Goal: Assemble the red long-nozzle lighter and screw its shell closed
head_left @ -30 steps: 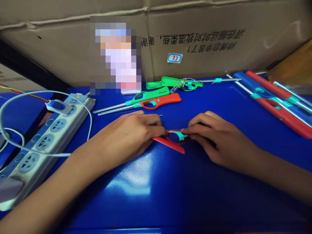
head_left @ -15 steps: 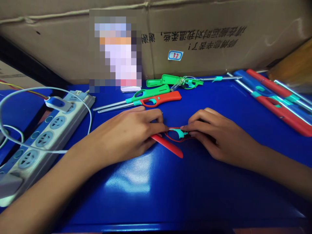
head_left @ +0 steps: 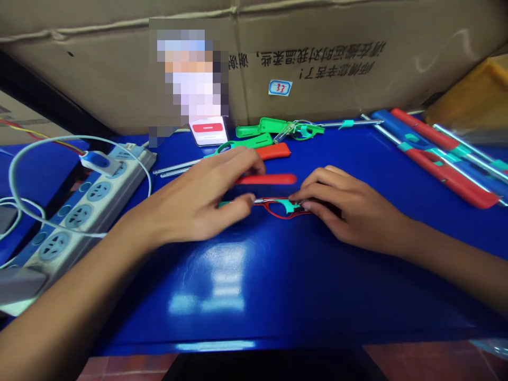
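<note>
Two bare hands are busy low over the desk (head_left: 286,296), and the right hand (head_left: 349,206) has its grip pinched closed, thumb and fingertips together on the back end of an opened red lighter frame (head_left: 283,217). That frame lies between the hands, with a turquoise trigger (head_left: 286,205) sitting in it and a thin metal tube (head_left: 262,200) running toward the left thumb. The left hand (head_left: 206,198) has its fingers curled on a long red shell piece (head_left: 273,179), thumb spread well away from them with its tip right by the tube; exactly how those fingers hold the piece is hidden. Just behind it are a whole orange-red lighter (head_left: 278,151) and a green lighter (head_left: 254,141), side by side and partly covered by the left hand. Further back there's an opened green one, its green shell parts (head_left: 273,125) next to a clear piece (head_left: 283,132), plus a phone (head_left: 209,131) leaning up near the cardboard (head_left: 337,79). Off to the right, red and blue lighters (head_left: 444,177) lie in a slanted bunch. Over on the left is a power strip (head_left: 71,222) with stuff plugged in.
</note>
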The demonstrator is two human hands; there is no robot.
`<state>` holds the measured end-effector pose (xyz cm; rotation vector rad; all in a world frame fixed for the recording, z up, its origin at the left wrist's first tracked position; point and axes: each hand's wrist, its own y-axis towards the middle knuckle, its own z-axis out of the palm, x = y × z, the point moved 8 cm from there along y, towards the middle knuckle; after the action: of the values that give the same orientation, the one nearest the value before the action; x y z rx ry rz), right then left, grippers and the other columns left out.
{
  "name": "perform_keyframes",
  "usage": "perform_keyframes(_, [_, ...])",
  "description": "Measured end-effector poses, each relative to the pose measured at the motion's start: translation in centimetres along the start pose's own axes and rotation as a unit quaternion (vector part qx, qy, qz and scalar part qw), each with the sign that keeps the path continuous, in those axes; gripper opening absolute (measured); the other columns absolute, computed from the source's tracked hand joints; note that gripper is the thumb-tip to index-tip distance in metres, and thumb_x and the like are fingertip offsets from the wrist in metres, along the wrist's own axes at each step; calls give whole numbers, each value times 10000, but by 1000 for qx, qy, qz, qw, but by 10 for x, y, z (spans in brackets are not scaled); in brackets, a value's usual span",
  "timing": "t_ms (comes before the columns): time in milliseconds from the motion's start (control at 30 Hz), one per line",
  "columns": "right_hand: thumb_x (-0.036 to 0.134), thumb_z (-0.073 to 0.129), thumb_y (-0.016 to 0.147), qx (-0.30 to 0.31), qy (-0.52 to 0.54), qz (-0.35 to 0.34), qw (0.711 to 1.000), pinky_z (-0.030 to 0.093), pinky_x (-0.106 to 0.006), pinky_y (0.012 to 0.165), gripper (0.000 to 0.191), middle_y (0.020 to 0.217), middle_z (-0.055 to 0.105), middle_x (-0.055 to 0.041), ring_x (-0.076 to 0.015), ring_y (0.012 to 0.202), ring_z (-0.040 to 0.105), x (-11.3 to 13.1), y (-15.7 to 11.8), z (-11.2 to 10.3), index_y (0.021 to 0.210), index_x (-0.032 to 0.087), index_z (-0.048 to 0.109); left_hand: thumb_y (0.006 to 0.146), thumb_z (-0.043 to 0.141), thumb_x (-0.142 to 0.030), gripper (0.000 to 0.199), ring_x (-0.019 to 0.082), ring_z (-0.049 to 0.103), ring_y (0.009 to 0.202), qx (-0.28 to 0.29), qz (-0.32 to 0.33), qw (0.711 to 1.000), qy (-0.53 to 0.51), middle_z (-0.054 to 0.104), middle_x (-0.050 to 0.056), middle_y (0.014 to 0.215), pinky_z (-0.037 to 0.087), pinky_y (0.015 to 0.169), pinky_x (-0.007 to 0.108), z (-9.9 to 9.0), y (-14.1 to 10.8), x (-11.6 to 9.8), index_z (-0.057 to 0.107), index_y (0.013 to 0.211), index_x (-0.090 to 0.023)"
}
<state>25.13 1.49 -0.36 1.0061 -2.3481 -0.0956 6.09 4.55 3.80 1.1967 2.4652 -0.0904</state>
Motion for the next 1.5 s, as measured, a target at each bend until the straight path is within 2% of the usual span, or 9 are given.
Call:
perform_keyframes(133, [197,551,1108,-6,2,11,1000,544,-450,967,246,1160,722,-88,-261,1100,659,0,1,0,1249,261,742,1146,373,-311,302,233,648,1026,11,-10,1000,-12,679,82,1214,533,951,369,2,-3,0,599,1302,-186])
perform_keyframes(267, [192,569,1090,-15,4,11,1000,532,-427,928,216,1106,717,-85,-265,1067,660,-2,1,-1,1186,253,753,1155,415,-334,334,260,632,1174,29,14,999,-12,643,130,1341,523,1059,410,13,2,-7,591,1385,-169])
perform_keyframes(533, [310,577,1106,-12,65,43,997,529,-399,901,258,1163,726,-82,-253,1040,678,-11,0,-3,1322,270,713,1102,591,-367,346,244,683,1069,-92,17,996,-8,721,132,1230,554,976,380,-4,8,12,694,1341,-139])
perform_keyframes(700, [435,535,1121,-46,90,83,991,532,-420,915,265,1172,747,-75,-268,1033,702,-20,0,-13,1216,260,709,1064,687,-392,384,242,713,1068,-122,35,991,-45,747,119,1243,573,941,368,2,7,1,732,1378,-176])
perform_keyframes(767, [466,559,1107,-77,102,92,988,548,-424,922,282,1184,752,-71,-275,1040,706,-25,-2,-23,1269,273,687,1048,722,-381,409,249,723,1117,-117,45,991,-46,753,120,1264,574,970,368,10,7,-6,728,1396,-167])
perform_keyframes(867, [497,654,1057,-93,125,64,986,567,-444,1001,428,1288,736,-76,-293,1141,707,-25,-3,-34,1441,313,614,1025,760,-373,402,248,744,1100,-128,50,990,-36,772,119,1250,587,950,357,19,7,-10,736,1355,-144])
perform_keyframes(967, [515,779,973,-66,77,13,995,544,-495,1088,567,1363,727,-96,-329,1245,687,-15,-2,-36,1477,314,614,1039,744,-370,360,246,757,1093,-140,63,988,-31,788,108,1223,596,956,359,25,6,-13,737,1322,-149])
perform_keyframes(1200, [398,741,1007,-68,-5,-53,996,561,-501,1001,311,1168,803,-89,-309,1096,724,3,1,-41,1293,275,757,1052,738,-401,383,234,746,1163,-163,94,981,-37,780,110,1277,592,1024,354,23,3,-24,708,1352,-164])
perform_keyframes(1500, [451,702,952,28,15,86,996,584,-453,909,306,1186,817,-60,-294,1035,758,-29,-4,-57,1192,277,779,1019,789,-426,308,208,769,977,-142,41,987,-63,828,79,1144,574,850,318,16,7,-9,790,1217,-189])
